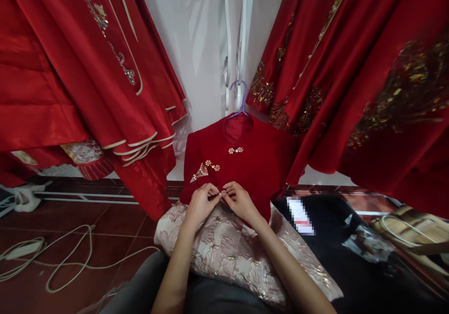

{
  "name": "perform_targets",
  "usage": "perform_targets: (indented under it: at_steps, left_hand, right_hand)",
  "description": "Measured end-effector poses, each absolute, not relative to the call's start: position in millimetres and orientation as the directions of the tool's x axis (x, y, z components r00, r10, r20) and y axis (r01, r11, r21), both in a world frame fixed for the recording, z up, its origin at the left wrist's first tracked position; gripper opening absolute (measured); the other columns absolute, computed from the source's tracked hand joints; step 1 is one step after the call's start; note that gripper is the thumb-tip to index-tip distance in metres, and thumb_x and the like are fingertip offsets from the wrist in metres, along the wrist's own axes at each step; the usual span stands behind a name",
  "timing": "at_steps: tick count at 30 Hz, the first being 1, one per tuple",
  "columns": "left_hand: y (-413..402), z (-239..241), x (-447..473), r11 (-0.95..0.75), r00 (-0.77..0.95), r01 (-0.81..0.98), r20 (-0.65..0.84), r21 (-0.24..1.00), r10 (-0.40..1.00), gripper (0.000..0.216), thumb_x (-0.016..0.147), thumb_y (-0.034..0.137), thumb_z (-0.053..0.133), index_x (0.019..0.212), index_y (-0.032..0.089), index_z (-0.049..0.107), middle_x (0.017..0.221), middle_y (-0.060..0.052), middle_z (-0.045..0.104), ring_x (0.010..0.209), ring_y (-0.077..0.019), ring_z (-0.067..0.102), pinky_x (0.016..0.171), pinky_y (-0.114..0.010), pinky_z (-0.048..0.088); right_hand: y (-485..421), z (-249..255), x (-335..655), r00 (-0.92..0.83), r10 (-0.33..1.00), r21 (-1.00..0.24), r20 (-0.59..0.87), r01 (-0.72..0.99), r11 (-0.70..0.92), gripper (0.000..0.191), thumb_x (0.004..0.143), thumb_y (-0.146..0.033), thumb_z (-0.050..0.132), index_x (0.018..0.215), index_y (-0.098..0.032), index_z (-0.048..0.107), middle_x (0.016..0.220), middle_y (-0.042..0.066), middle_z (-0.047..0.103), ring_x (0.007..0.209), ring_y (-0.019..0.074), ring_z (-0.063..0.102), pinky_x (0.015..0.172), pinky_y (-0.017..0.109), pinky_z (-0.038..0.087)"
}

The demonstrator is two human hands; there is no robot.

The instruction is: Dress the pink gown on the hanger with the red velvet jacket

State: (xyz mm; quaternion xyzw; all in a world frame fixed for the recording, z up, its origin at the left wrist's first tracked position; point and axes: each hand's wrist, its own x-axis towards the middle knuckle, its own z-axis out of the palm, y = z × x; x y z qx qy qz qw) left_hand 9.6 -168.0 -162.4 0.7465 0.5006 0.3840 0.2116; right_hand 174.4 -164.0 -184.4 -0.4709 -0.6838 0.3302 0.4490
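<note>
A small red jacket (259,164) hangs on a purple hanger (240,100) in front of me, its lower hem resting on a pale pink brocade skirt (228,253) across my lap. Pearl knot buttons (235,150) sit below the collar, and a beaded tassel ornament (205,168) lies to their left. My left hand (200,202) and my right hand (237,200) meet at the jacket's front, fingers pinched on a small pearl button fastening (222,193) between them.
Long red embroidered gowns hang at the left (80,71) and right (368,80). White cables (63,253) trail over the red tiled floor at the left. A black bag (351,244) lies at the right, and a white wall (199,43) stands behind.
</note>
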Motion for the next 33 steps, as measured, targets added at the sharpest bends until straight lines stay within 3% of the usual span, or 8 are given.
perform_targets:
  at_steps: [6, 13, 20, 33]
  left_hand:
    - [-169, -164, 11, -0.34, 0.159, 0.461, 0.301, 0.819, 0.94, 0.009, 0.076, 0.024, 0.064, 0.08, 0.018, 0.061, 0.076, -0.001, 0.068, 0.07, -0.0135, 0.065, 0.071, -0.025, 0.054]
    - [-169, -164, 12, -0.283, 0.106, 0.396, 0.263, 0.874, 0.959, 0.008, 0.073, 0.023, 0.066, 0.078, 0.018, 0.063, 0.073, -0.002, 0.07, 0.067, -0.0141, 0.067, 0.068, -0.026, 0.055]
    - [-164, -178, 12, -0.162, -0.05, 0.47, 0.209, 0.867, 0.977, 0.007, 0.067, 0.017, 0.069, 0.072, 0.017, 0.065, 0.072, -0.004, 0.072, 0.068, -0.0167, 0.07, 0.066, -0.027, 0.055]
    - [-170, -168, 14, -0.148, -0.029, 0.547, 0.195, 0.824, 0.98, 0.003, 0.071, 0.017, 0.066, 0.073, 0.019, 0.065, 0.073, -0.003, 0.071, 0.068, -0.0168, 0.068, 0.066, -0.027, 0.052]
  right_hand:
    - [-166, -181, 174, -0.16, 0.946, -0.89, 0.281, 0.324, 0.319, 0.016, 0.079, -0.016, 0.055, 0.094, -0.017, 0.059, 0.092, 0.006, 0.064, 0.079, 0.0145, 0.064, 0.07, 0.028, 0.055]
    - [-166, -177, 174, -0.154, 0.953, -0.908, 0.261, 0.297, 0.296, 0.016, 0.077, -0.016, 0.057, 0.091, -0.018, 0.063, 0.09, 0.005, 0.066, 0.077, 0.0146, 0.066, 0.068, 0.027, 0.056]
    - [-166, -180, 171, -0.156, 0.951, -0.912, 0.267, 0.278, 0.302, 0.015, 0.078, -0.019, 0.056, 0.088, -0.019, 0.067, 0.084, 0.004, 0.068, 0.075, 0.0147, 0.066, 0.068, 0.027, 0.056]
    - [-166, -182, 170, -0.159, 0.954, -0.915, 0.253, 0.281, 0.289, 0.018, 0.076, -0.017, 0.056, 0.088, -0.019, 0.07, 0.086, 0.004, 0.068, 0.075, 0.0146, 0.067, 0.068, 0.027, 0.057]
